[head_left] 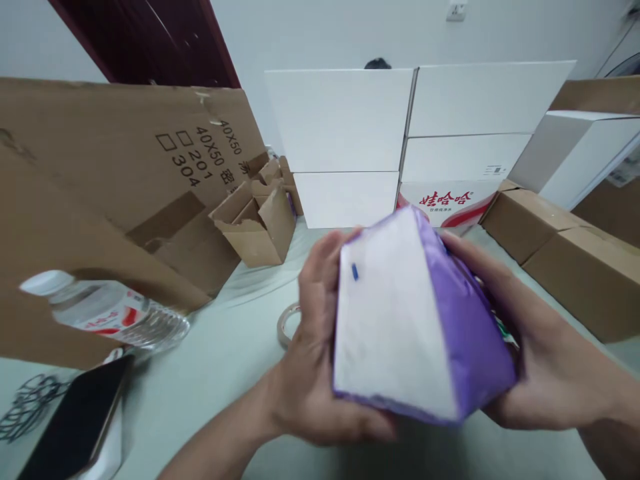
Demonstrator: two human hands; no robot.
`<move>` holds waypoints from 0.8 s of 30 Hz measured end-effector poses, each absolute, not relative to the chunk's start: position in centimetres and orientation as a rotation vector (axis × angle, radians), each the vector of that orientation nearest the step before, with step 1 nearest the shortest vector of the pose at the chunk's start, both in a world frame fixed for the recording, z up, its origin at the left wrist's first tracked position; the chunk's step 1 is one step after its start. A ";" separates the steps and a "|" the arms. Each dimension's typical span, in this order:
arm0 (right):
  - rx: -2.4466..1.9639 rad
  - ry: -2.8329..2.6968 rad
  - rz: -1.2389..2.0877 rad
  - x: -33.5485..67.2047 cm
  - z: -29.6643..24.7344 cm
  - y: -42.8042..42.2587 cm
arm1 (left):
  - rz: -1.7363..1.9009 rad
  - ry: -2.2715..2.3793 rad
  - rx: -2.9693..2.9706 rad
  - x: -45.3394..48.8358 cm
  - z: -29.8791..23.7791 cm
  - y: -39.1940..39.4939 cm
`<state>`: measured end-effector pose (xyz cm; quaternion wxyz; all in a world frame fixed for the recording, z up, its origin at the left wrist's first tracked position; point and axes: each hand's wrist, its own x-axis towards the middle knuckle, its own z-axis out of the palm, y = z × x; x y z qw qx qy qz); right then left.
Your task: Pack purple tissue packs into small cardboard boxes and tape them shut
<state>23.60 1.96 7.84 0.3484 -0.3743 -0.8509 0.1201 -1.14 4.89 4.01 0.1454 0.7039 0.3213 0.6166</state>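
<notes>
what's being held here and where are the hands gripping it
A purple-and-white packet, held in both hands: the left hand grips it along the left edge of its white face, and the right hand grips its purple side.

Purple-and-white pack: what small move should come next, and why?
Probably roll the purple-and-white pack slightly toward the left hand, bringing more of its purple side into view. The white face turned up shows only a small blue mark, while the purple side slopes away toward the right hand, which may hide part of it.
</notes>
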 end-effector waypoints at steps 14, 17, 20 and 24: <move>-1.056 -2.372 0.154 27.6 5.1 1.5 | 1.596 0.802 2.631 -4.0 -4.0 0.7; -1.151 -1.999 0.285 29.5 3.8 2.1 | 1.505 0.751 2.735 -4.6 -3.4 1.7; -1.162 -1.591 0.492 30.4 0.8 3.2 | 1.585 0.728 2.697 -5.8 -3.7 2.6; -1.116 -1.412 0.722 29.2 -3.2 4.0 | 1.795 0.864 2.538 -7.9 -5.4 2.7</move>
